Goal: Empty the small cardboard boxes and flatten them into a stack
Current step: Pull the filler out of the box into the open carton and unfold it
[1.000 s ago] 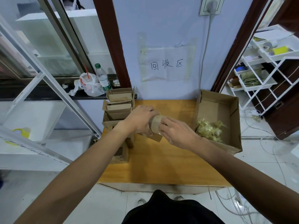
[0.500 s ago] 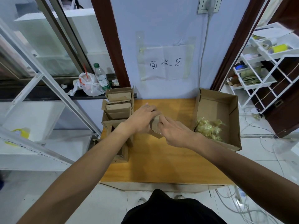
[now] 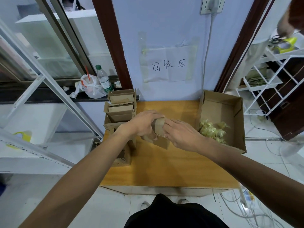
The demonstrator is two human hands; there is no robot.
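Cardboard first, seen from my head looking down: the small box I am working on sits over the middle of the wooden table, caught between both hands and tilted, with one lower corner towards me. My left hand is clamped over its top and left side, fingers curled across the far edge and the thumb on the near face, so the box cannot slide. My right hand lies against the right side with the fingers nearly straight, pressing on a flap. Whether its thumb hooks under the edge I cannot tell.

I judge this to be the flap work, either opening the box to tip it out or pushing it in to collapse it.

The big open carton stands just right of my right hand, near enough to take the contents, and yellowish stuffing lies in its near end. The row of small boxes lines the table's left edge, under my left forearm, within easy reach. I see no flat stack.
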